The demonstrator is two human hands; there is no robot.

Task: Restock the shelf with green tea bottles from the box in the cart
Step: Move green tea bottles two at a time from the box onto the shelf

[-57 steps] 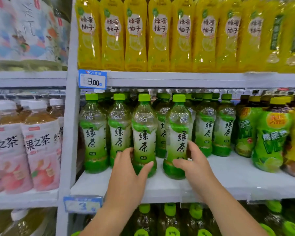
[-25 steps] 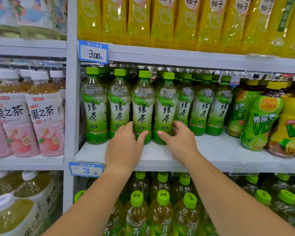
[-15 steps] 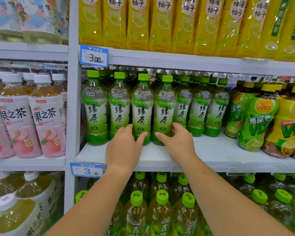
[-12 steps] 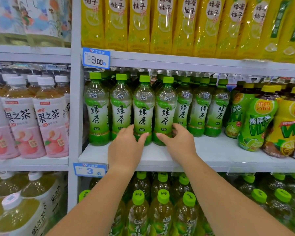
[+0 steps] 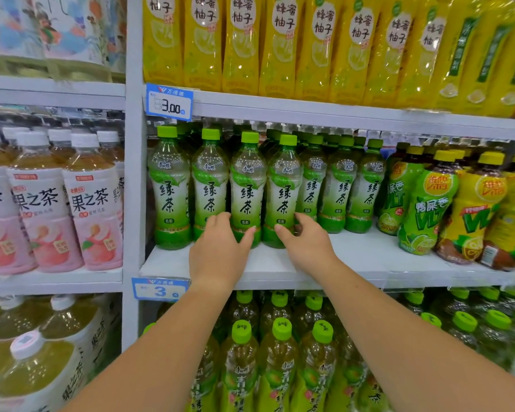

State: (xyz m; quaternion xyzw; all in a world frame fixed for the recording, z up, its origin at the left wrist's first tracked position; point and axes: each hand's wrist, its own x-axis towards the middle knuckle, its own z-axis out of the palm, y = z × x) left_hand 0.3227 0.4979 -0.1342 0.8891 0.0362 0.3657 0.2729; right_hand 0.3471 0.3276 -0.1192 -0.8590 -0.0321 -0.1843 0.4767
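1. Hands work at the front of the middle shelf [image 5: 354, 260]: the left hand [image 5: 217, 251] is wrapped around the base of the third green tea bottle [image 5: 247, 188] from the left, thumb on its right side and fingers curled behind its left side.
2. The right hand [image 5: 306, 242] clasps the base of the fourth green tea bottle [image 5: 283, 188], thumb in front on its left and fingers bent around its right side.
3. Both held bottles stand upright on the shelf, just beside each other, in line with the first green tea bottle [image 5: 168, 188] and the second green tea bottle [image 5: 210, 185] at the left end of the row.
4. Farther back and to the right, more green tea bottles [image 5: 339, 185] stand in rows, leaving a bare strip of shelf in front of them.
5. Right of the green tea stand green and yellow lemon tea bottles [image 5: 428, 203], some tilted.
6. Yellow honey pomelo drink bottles [image 5: 280, 43] fill the shelf above, with a blue 3.00 price tag [image 5: 169, 103] on its edge at the left.
7. A second blue price tag [image 5: 160, 289] hangs on the middle shelf's front edge, left of the left wrist.
8. Below are green-capped bottles [image 5: 277, 361] of darker tea.
9. In the left bay stand white-capped peach tea bottles [image 5: 95, 209].
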